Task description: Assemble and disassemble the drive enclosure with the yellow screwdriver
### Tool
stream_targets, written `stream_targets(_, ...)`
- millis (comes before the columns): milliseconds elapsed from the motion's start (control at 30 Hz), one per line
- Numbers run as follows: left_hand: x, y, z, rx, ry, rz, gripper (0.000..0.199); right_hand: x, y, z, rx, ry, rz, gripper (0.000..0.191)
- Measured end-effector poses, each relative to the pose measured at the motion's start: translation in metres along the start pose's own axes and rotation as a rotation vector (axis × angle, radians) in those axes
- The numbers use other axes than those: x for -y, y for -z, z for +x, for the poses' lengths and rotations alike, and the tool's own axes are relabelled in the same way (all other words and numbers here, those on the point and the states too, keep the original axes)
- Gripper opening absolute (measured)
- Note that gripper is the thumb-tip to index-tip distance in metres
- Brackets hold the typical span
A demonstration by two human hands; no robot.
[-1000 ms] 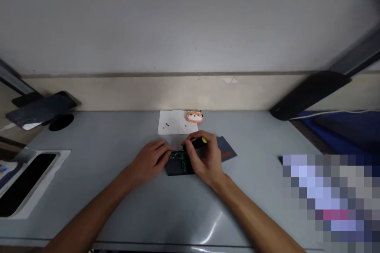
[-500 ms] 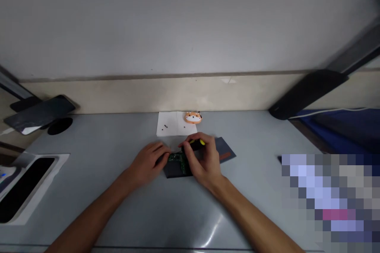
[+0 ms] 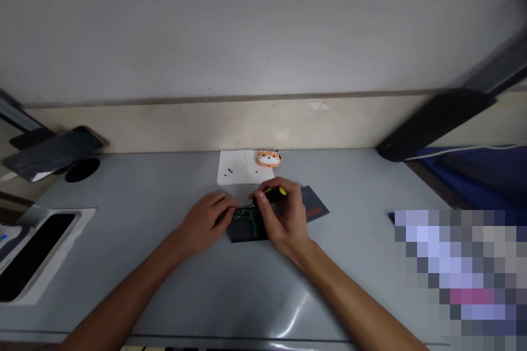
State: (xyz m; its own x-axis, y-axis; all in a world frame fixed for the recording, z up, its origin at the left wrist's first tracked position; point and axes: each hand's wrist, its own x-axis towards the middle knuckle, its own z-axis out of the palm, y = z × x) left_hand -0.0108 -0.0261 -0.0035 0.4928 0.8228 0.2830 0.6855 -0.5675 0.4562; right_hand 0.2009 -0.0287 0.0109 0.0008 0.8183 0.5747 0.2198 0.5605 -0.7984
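Note:
An opened phone-like device (image 3: 241,232) with a black body lies flat on the table, and its green circuit board (image 3: 249,216) is exposed. My left hand (image 3: 208,222) is closed at the upper left corner of the device, thumb and fingertips pinched on its edge. Held in my right hand (image 3: 284,216) is a screwdriver (image 3: 274,194) with a black and yellow handle, tilted low. Its thin shaft points left over the top of the circuit board, close to my left fingertips. Exactly where the tip rests is too small to tell. My right hand covers the device's right end.
Behind the hands lies white paper (image 3: 242,167) with several tiny dark screws and an orange animal-faced case (image 3: 269,159). A dark flat panel (image 3: 315,203) is partly under my right hand. Phones (image 3: 39,255) lie left; a black stand (image 3: 436,123) rises right.
The view has shifted slightly, so the table sits a little higher in the picture. Both hands hold nearly the same pose, and the screwdriver shaft lies a bit flatter over the board.

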Motion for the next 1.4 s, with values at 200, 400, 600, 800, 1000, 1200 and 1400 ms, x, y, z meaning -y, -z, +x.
stream_targets(200, 0.0006, -0.0005, 0.0003, -0.005, -0.009, -0.007, 0.024, -0.001, 0.0012, -0.0032, 0.062, 0.018, 0.021, 0.032)
stream_targets(400, 0.0001, -0.0001, 0.0004, -0.017, -0.022, -0.023, 0.022, -0.0026, 0.0033, -0.0018, 0.015, -0.022, 0.018, 0.031)
stream_targets(600, -0.0001, -0.0004, -0.0009, -0.004, -0.038, -0.049, 0.023, -0.0006, 0.0018, -0.0017, 0.03, 0.007, 0.016, 0.03)
stream_targets(800, 0.0007, -0.002, -0.0016, -0.017, -0.036, -0.055, 0.023, -0.0033, 0.0015, -0.0038, 0.023, 0.018, 0.026, 0.028)
stream_targets(1000, 0.0037, -0.0034, -0.0031, -0.008, -0.022, -0.085, 0.022, -0.0071, 0.0024, -0.0016, 0.01, -0.04, 0.075, 0.026)
stream_targets(1200, 0.0024, -0.0014, -0.0015, -0.01, -0.042, -0.082, 0.024, -0.007, 0.0036, 0.0004, -0.012, -0.057, 0.069, 0.027)
stream_targets(1400, 0.0001, -0.0002, -0.0003, -0.016, -0.04, -0.078, 0.024, -0.0102, -0.0014, -0.0036, -0.058, -0.03, 0.077, 0.026)
